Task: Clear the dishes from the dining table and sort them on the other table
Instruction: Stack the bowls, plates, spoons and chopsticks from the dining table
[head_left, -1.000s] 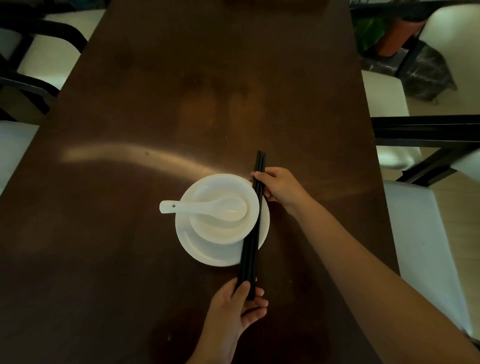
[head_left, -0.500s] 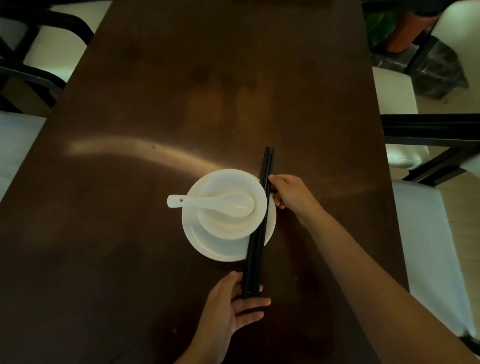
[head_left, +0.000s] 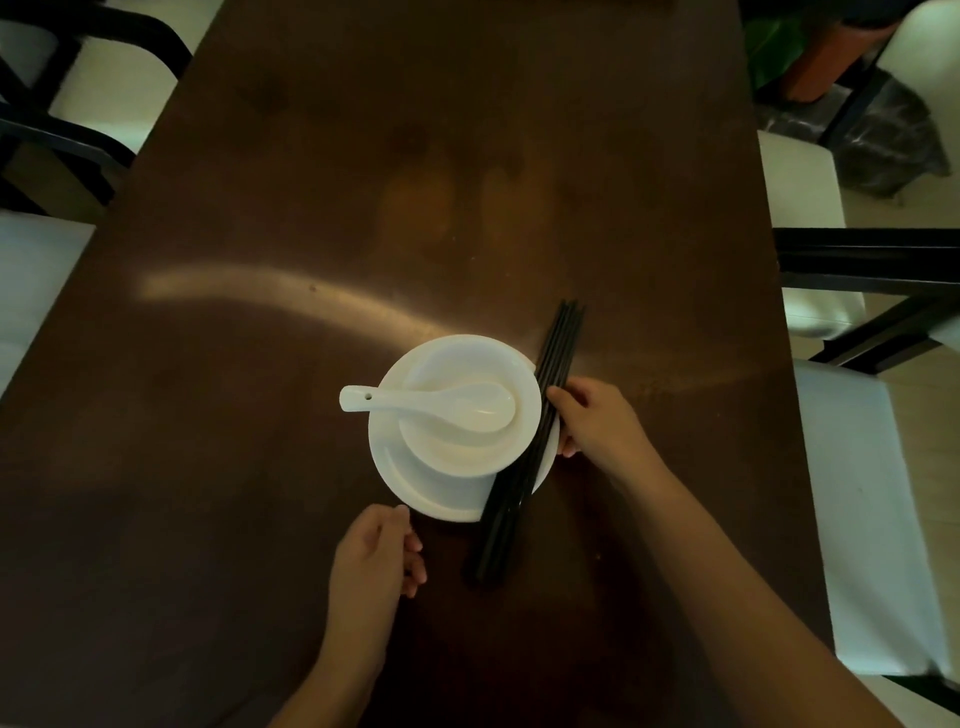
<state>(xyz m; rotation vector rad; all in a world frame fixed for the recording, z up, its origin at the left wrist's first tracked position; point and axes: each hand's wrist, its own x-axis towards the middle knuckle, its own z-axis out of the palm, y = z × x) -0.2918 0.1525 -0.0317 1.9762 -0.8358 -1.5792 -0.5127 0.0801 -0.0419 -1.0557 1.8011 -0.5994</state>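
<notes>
On the dark wooden table (head_left: 322, 218) stands a white plate (head_left: 415, 488) with a white bowl (head_left: 457, 447) on it. A white spoon (head_left: 415, 402) lies in the bowl, its handle pointing left. Black chopsticks (head_left: 519, 467) lie across the plate's right side, with their near ends on the table. My right hand (head_left: 597, 423) grips the plate's right rim, thumb on top of the chopsticks. My left hand (head_left: 376, 553) is just off the plate's near-left rim, fingers loosely curled, holding nothing.
White-cushioned chairs with dark frames stand along both long sides of the table, such as the chair (head_left: 872, 509) at the right and the chair (head_left: 93, 78) at the far left. A potted plant (head_left: 779, 47) sits on the floor at the far right.
My left hand has let go of the chopsticks' near ends and moved left to the plate's near rim. The chopsticks now rest on the plate and table. My right hand has closed on the plate's rim.
</notes>
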